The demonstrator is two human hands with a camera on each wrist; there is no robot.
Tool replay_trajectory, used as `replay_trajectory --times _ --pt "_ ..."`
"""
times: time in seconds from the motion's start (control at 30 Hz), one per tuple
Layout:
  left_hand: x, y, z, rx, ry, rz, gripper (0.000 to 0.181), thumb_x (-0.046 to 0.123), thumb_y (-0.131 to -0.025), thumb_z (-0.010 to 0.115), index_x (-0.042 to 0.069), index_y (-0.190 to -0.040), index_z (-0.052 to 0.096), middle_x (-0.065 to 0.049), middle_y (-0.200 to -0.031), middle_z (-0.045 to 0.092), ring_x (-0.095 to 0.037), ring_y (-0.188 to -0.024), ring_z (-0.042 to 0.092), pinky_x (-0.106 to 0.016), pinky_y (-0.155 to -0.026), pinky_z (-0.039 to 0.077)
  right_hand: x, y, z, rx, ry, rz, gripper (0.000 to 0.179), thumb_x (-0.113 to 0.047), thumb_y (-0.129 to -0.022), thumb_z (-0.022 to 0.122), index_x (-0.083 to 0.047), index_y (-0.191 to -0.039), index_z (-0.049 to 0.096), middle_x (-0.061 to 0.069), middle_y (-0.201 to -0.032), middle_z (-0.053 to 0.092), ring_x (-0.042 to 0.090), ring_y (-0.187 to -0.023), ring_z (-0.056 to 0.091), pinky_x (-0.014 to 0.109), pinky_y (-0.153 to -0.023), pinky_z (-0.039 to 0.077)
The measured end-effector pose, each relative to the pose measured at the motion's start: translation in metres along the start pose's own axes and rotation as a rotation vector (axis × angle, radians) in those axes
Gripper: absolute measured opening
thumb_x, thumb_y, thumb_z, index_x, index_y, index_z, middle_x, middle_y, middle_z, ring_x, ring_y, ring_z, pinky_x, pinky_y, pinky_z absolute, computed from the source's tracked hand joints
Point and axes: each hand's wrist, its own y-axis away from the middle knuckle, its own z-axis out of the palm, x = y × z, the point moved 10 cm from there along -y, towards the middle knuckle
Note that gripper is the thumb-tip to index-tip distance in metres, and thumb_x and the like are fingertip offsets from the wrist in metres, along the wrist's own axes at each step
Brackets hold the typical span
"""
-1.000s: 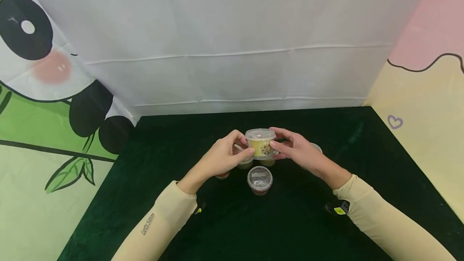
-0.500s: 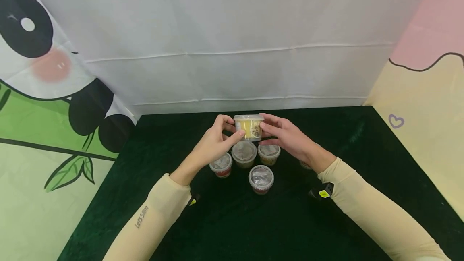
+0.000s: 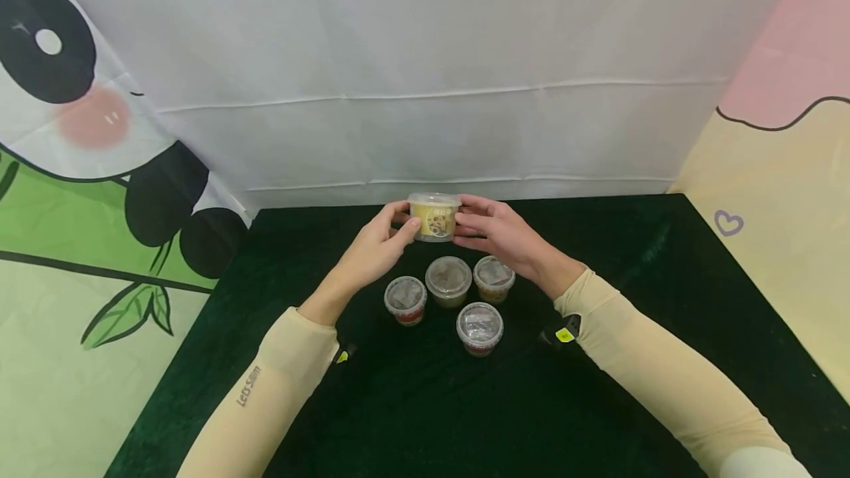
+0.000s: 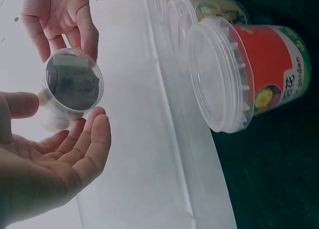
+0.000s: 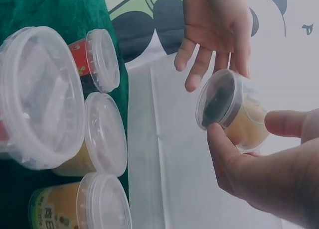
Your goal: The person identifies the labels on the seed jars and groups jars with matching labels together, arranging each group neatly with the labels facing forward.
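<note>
Left grip (image 3: 370, 251) and right grip (image 3: 502, 237) hold 1 tub (image 3: 432, 221) aloft; forearms (image 3: 282, 371) converge.

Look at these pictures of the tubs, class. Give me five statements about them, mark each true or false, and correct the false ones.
1. The left hand and right hand both hold the yellow tub. True.
2. The yellow tub's lid is off. False: its clear lid is on.
3. Only two tubs show on the cloth in the head view. False: four show on the cloth, namely the leftmost tub, middle tub, rightmost tub and front tub.
4. The leftmost tub has a red label. True.
5. The cloth is white. False: it is dark green.
</note>
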Motion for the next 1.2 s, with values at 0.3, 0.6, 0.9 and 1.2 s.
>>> replay_trajectory --times 0.3,0.6,0.9,1.2 --pt "-0.014 -0.005 -0.011 -0.053 0.111 -0.073 0.060 0.040 -0.109 0.044 0.009 -0.158 0.027 -0.015 -0.147 0.044 -0.032 -0.127 0.054 -0.048 -0.100 0.050 -0.005 -0.014 0.011 0.014 -0.061 -0.005 0.060 -0.009 -0.106 0.051 -0.009 -0.161 0.026 0.014 -0.158 0.036 0.031 -0.139 0.045 0.042 -0.111 0.042" --pt "-0.029 -0.015 -0.018 -0.059 0.131 -0.113 0.065 0.044 -0.108 0.046 0.011 -0.159 0.025 -0.014 -0.155 0.036 -0.034 -0.137 0.045 -0.050 -0.106 0.046 0.001 -0.034 0.016 0.057 -0.091 0.002 0.057 -0.007 -0.105 0.053 -0.009 -0.158 0.032 0.012 -0.157 0.040 0.028 -0.139 0.045 0.045 -0.113 0.040" --pt "-0.060 -0.018 -0.027 -0.105 0.104 -0.169 0.072 0.045 -0.106 0.051 0.009 -0.160 0.020 -0.017 -0.155 0.034 -0.037 -0.140 0.037 -0.058 -0.111 0.037 0.019 -0.060 0.028 0.098 -0.096 0.066 0.057 -0.007 -0.105 0.054 -0.010 -0.158 0.033 0.011 -0.154 0.042 0.027 -0.135 0.048 0.041 -0.110 0.043" --pt "-0.100 -0.017 -0.051 -0.060 0.029 -0.209 0.074 0.040 -0.104 0.058 0.002 -0.158 0.024 -0.023 -0.149 0.039 -0.040 -0.134 0.043 -0.057 -0.106 0.044 0.036 -0.097 0.058 0.093 -0.017 0.087 0.057 -0.008 -0.104 0.055 -0.009 -0.157 0.034 0.011 -0.153 0.043 0.027 -0.141 0.042 0.048 -0.113 0.039"
